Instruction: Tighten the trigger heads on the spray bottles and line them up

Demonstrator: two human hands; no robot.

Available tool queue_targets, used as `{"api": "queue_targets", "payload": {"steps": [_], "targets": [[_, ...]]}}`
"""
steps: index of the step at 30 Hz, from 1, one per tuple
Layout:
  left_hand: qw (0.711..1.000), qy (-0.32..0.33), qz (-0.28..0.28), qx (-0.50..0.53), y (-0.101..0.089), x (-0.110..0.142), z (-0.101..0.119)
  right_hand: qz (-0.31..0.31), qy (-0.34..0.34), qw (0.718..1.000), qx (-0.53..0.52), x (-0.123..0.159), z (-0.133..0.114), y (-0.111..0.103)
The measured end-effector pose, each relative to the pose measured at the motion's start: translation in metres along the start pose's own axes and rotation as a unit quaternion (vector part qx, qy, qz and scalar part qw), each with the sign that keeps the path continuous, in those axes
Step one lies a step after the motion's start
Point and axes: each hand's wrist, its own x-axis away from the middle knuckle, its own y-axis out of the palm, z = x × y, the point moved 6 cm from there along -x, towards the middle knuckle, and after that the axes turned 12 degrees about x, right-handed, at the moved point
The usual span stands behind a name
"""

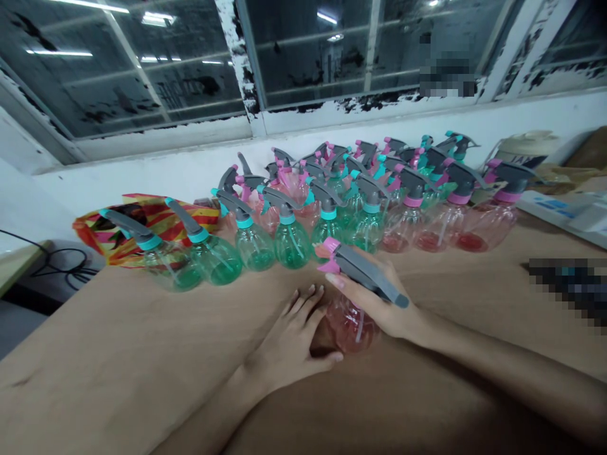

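Note:
A clear pink spray bottle [353,325] with a grey and pink trigger head stands on the table in front of me, slightly tilted. My right hand [386,297] is wrapped round its neck, just under the grey trigger. On the bottle's left side, low down, lies my left hand [294,341], fingers spread and the thumb by the base; whether it presses on the bottle I cannot tell. Just behind stands a row of spray bottles, among them a green one [291,243] with a turquoise collar and a pink one [484,224] with a pink collar.
More spray bottles crowd against the wall behind the front row. A red and yellow plastic bag [156,218] lies at the back left. At the right are a white device [564,212], a pale tub [526,148] and a dark blurred object [569,284]. Black cable [71,265] hangs left.

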Motion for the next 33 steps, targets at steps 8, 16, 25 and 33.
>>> {"api": "queue_targets", "payload": {"steps": [8,16,25,33], "targets": [[1.0,-0.006,0.002,0.006,-0.001,0.0,-0.001,-0.002,-0.008,1.0,-0.004,0.0,0.001,0.001],[1.0,0.0,0.012,0.007,0.001,0.001,-0.002,-0.009,-0.006,1.0,-0.025,-0.003,-0.004,0.001],[1.0,-0.002,0.011,0.011,0.0,0.001,-0.003,-0.005,-0.028,1.0,-0.002,-0.005,-0.006,0.0],[0.999,0.013,0.027,0.013,-0.002,0.001,-0.001,-0.011,-0.028,0.999,-0.009,0.0,-0.011,-0.001]]}}
